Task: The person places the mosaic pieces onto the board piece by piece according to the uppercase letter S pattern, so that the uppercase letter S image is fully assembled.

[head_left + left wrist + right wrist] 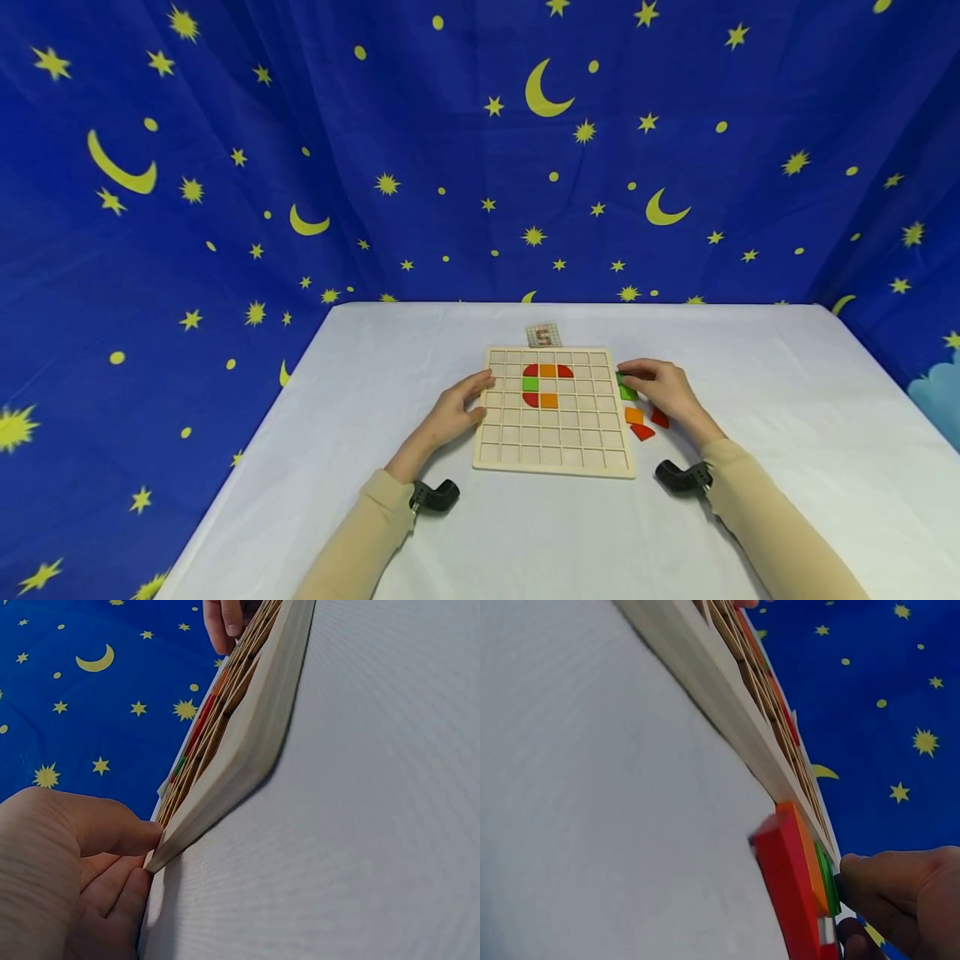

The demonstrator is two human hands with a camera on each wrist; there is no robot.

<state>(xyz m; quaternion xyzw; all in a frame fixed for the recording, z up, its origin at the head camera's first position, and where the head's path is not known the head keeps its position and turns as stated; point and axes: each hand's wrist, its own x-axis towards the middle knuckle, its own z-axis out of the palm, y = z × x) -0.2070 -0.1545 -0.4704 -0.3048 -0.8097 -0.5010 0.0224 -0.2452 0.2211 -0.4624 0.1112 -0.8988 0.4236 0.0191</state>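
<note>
A square wooden grid board lies on the table. Set in its cells are red rounded-corner tiles, orange square tiles and a green square tile. My left hand rests against the board's left edge, thumb and extended fingers touching the rim, as the left wrist view shows too. Beside the right edge, my right hand pinches a green tile, partly hidden by its fingers. Another green tile lies just below. In the right wrist view the fingertips are by the green pieces.
Near the right hand lie a loose orange tile and two red tiles. A small gridded card with a reddish figure is behind the board. White cloth covers the table, and a blue star-patterned curtain hangs behind.
</note>
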